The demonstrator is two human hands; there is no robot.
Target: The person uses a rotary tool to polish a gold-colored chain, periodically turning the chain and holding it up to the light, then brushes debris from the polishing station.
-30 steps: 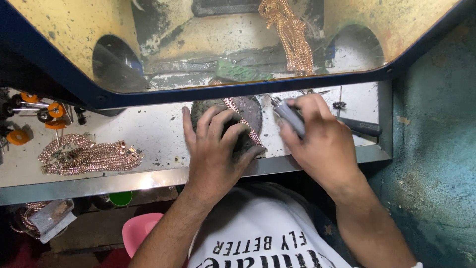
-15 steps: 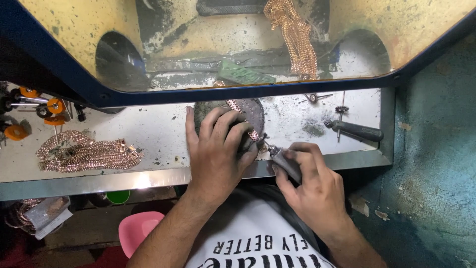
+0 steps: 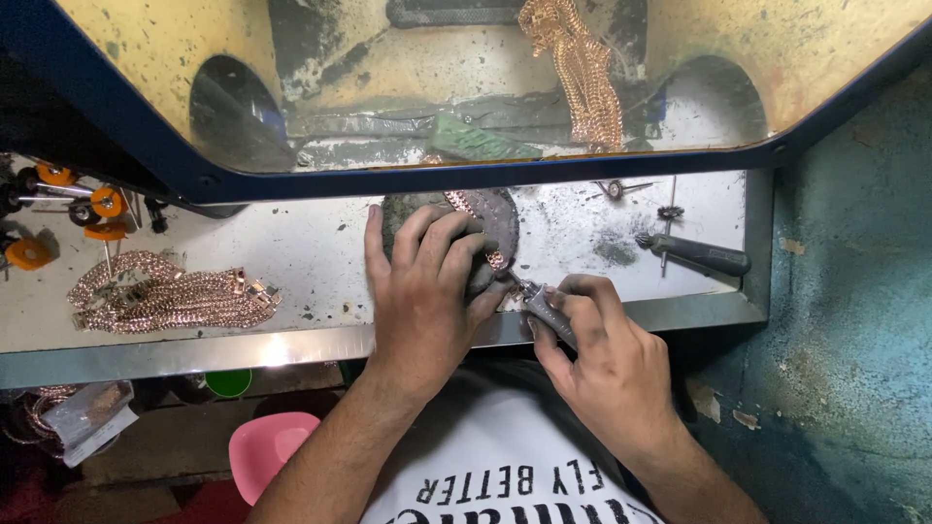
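A blue-framed hood point(image 3: 466, 180) with a yellowed window spans the top of the view, and a bundle of rose-gold chains point(image 3: 582, 73) hangs behind the glass. Below it runs the bench point(image 3: 291, 243), a pale, scuffed surface with a metal front edge. To the right stands a teal wall point(image 3: 854, 320) with flaking paint.

On the bench's left lies a heap of chains point(image 3: 175, 296), and above it sit orange-capped tools point(image 3: 78, 209). Under the bench edge a pink bowl point(image 3: 267, 446) shows.

At the middle of the bench a round dark pad point(image 3: 495, 218) carries a chain point(image 3: 481, 218) laid across it. The left hand point(image 3: 422, 301) lies flat on the pad, its fingers spread and pressing the chain down rather than closing around it. The right hand point(image 3: 602, 359) sits just beside, at the bench edge, with its fingers clenched around a grey handpiece point(image 3: 544, 306); the tip points at the chain near the left thumb, though whether it touches cannot be told.

Further right, well apart, a dark-handled tool point(image 3: 704, 255) rests on the bench, with 2 small burrs point(image 3: 668, 212) beside it.
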